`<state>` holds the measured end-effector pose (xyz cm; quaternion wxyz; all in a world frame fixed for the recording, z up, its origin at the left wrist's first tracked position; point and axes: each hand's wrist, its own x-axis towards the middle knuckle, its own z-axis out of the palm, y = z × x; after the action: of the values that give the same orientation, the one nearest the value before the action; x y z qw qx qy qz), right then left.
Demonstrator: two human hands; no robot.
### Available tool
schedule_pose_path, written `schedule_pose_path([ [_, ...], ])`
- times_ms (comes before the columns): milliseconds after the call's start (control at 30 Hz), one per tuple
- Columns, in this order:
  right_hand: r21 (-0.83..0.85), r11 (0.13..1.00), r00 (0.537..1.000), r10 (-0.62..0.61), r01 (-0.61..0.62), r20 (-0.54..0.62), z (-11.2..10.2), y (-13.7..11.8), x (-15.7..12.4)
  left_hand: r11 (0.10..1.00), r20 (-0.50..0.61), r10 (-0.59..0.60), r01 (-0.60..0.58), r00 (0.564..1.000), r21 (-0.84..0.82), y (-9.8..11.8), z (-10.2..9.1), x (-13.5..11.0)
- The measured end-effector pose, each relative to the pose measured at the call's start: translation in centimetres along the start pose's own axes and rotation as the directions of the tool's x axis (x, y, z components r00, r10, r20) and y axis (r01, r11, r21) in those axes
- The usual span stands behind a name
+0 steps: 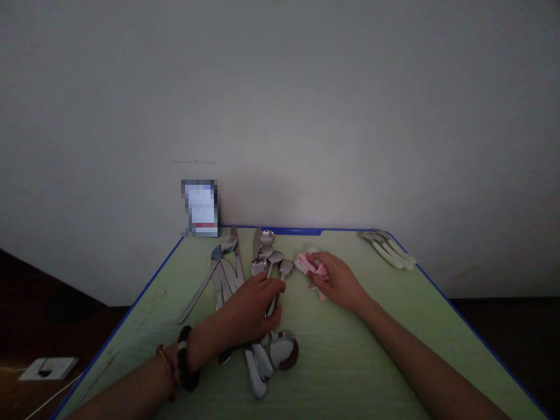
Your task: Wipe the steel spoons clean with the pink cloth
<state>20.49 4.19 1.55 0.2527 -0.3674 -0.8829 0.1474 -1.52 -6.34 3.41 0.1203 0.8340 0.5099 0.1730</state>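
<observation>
My left hand [251, 309] lies over a heap of steel spoons and knives [238, 268] in the middle of the green table [359, 361]. Its fingers curl around the handle of a spoon [280, 279]. My right hand [339, 283] rests on the table to the right of the heap, closed on a crumpled pink and white cloth [311, 265]. More spoons and ladle bowls [275, 350] stick out below my left wrist, which wears dark bead bracelets.
Several white-handled utensils [389, 248] lie at the table's far right corner. A small blurred card [201, 208] leans on the white wall at the far left corner. The table has a blue edge. A white socket strip [48, 367] sits on the floor, left.
</observation>
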Motion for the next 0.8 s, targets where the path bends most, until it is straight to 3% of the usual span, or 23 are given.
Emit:
schedule_pose_path([
  [100,-0.001,1.0,1.0,0.006,-0.006,-0.003,0.0,-0.1,0.0,0.999,-0.036,-0.048,0.048,0.998,0.0,-0.2,0.5,-0.1],
  [233,-0.009,1.0,1.0,0.003,-0.003,0.002,0.0,0.0,0.0,1.0,-0.144,-0.024,0.025,0.989,0.005,-0.5,1.1,-0.1],
  [367,-0.009,1.0,1.0,-0.008,0.008,-0.004,0.0,0.2,-0.1,0.963,-0.243,-0.057,0.117,0.968,0.242,-0.3,0.6,-0.1],
  [500,0.005,1.0,1.0,-0.007,0.007,-0.005,0.0,0.2,-0.1,0.873,-0.073,-0.207,0.218,0.976,0.436,0.6,-0.7,-0.3],
  [600,0.0,1.0,1.0,-0.004,0.004,0.0,0.0,0.2,-0.1,0.841,0.001,-0.354,0.318,0.935,0.438,1.3,-1.5,-0.3],
  [800,0.007,1.0,1.0,0.0,0.0,-0.017,0.0,0.2,-0.1,0.857,0.096,-0.348,0.275,0.932,0.435,1.4,-2.5,-0.4],
])
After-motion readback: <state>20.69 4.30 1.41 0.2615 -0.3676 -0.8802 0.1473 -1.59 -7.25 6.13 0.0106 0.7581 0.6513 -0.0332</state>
